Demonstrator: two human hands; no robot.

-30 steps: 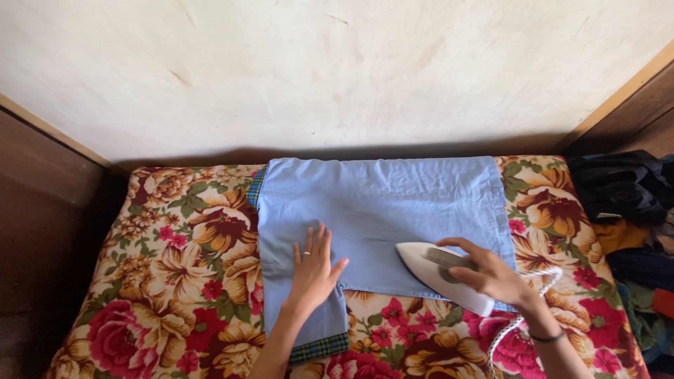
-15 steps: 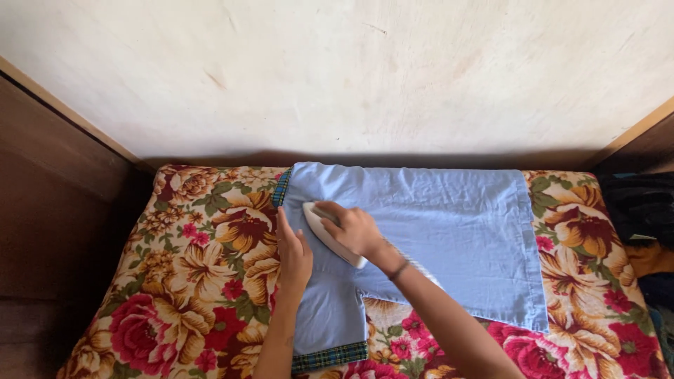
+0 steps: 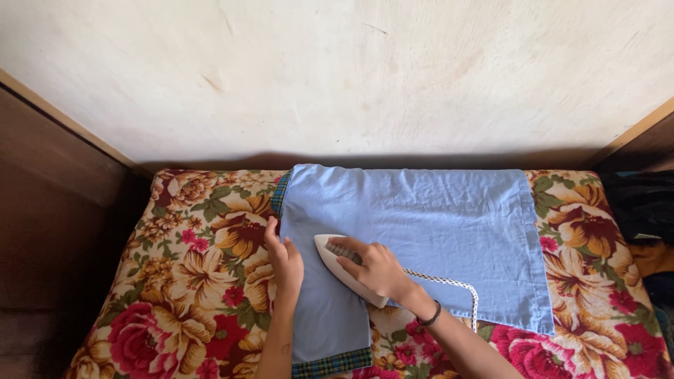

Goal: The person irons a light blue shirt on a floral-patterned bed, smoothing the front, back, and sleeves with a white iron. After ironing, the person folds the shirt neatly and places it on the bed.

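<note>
A light blue shirt (image 3: 435,224) lies flat on a floral padded surface (image 3: 189,281), its sleeve with a plaid cuff (image 3: 333,363) pointing toward me. My right hand (image 3: 375,267) grips the handle of a white iron (image 3: 335,265) resting on the shirt near the sleeve. The iron's patterned cord (image 3: 449,284) trails right across the cloth. My left hand (image 3: 284,258) presses flat on the sleeve's left edge, just left of the iron.
A pale wall (image 3: 337,70) rises behind the surface. Dark wooden panels (image 3: 49,210) stand on the left. A heap of dark and coloured clothes (image 3: 642,217) lies at the right edge.
The iron swept from the shirt's lower right to the upper left, then slid back down toward the sleeve. My left hand shifted left to the sleeve's edge.
</note>
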